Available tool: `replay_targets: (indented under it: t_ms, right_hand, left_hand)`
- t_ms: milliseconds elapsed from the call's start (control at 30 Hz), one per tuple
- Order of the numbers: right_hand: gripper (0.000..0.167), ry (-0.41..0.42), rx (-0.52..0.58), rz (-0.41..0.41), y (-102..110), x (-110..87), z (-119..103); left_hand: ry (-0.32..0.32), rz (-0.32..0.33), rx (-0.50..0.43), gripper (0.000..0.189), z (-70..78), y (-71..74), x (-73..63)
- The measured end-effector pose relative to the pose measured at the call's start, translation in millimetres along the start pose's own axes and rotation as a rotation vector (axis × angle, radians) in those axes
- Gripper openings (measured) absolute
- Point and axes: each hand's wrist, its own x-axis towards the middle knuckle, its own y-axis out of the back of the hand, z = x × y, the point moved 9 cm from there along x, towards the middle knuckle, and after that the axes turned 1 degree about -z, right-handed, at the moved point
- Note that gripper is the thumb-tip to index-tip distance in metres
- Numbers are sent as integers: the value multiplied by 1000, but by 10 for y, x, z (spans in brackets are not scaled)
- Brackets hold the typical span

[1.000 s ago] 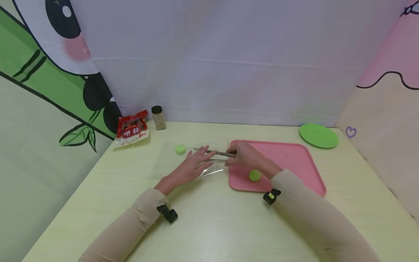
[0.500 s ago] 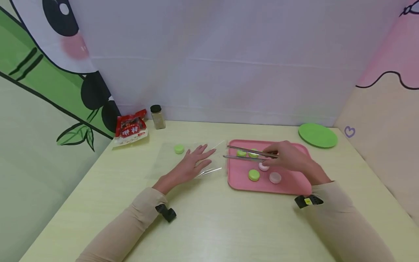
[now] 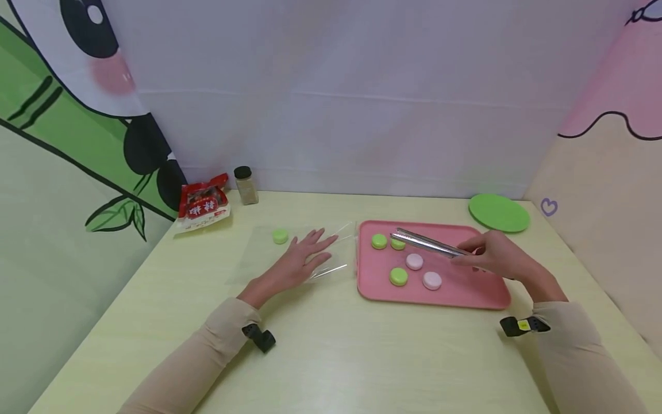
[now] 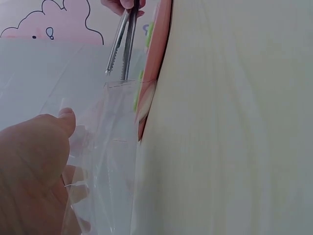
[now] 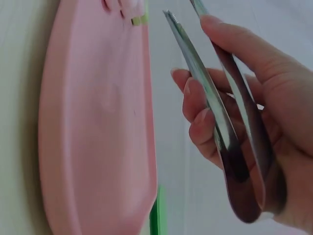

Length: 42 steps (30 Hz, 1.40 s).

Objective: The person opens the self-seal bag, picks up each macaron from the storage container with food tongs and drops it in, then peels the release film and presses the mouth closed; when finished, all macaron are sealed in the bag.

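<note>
My right hand (image 3: 499, 256) holds metal tongs (image 3: 429, 244) over the pink tray (image 3: 465, 293), nothing between their tips. In the right wrist view the thumb and fingers (image 5: 203, 125) press on the two tong arms. Several macarons lie on the tray, among them a green macaron (image 3: 398, 276) and a pale pink macaron (image 3: 431, 280). Left of the tray, my left hand (image 3: 289, 265) is spread with straight fingers at a clear plastic bag (image 3: 248, 261). The left wrist view shows its fingertips behind the bag's film (image 4: 115, 161). Another green macaron (image 3: 280, 236) shows within the bag's outline.
A green plate (image 3: 499, 213) is at the back right of the table (image 3: 331, 356). At the back left are a red and white food packet (image 3: 204, 201) and a black-capped jar (image 3: 246, 187). A printed cloth (image 3: 331, 144) hangs behind the table.
My right hand has moved right with the tongs, from the bag's mouth to over the tray. The tong arms have come closer together. The left hand has stayed at the bag.
</note>
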Motion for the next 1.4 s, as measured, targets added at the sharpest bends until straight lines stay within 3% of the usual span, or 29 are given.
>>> replay_targets:
  t_ms: [267,433,600,767,1100,1400]
  right_hand:
    - [23,102,-49,-91,-255,173,-310]
    - [21,95,-96,-79,-204,182,-371]
    - [25,28,-141,-37,3,38,-165]
    - [34,-9,-110,-41,165,-181,101]
    - [38,18,-63,-48,298,-442,495]
    - [30,147,-8,-125,289,-527,587]
  left_hand:
    - [-19,14,-4,50,18,22,-8]
    - [-17,29,-20,48,23,56,-14]
    - [-11,41,-31,48,32,87,-19]
    - [-14,46,-48,48,36,103,-31]
    - [-1,43,-56,49,10,93,-40]
    - [-1,42,-53,51,2,87,-49]
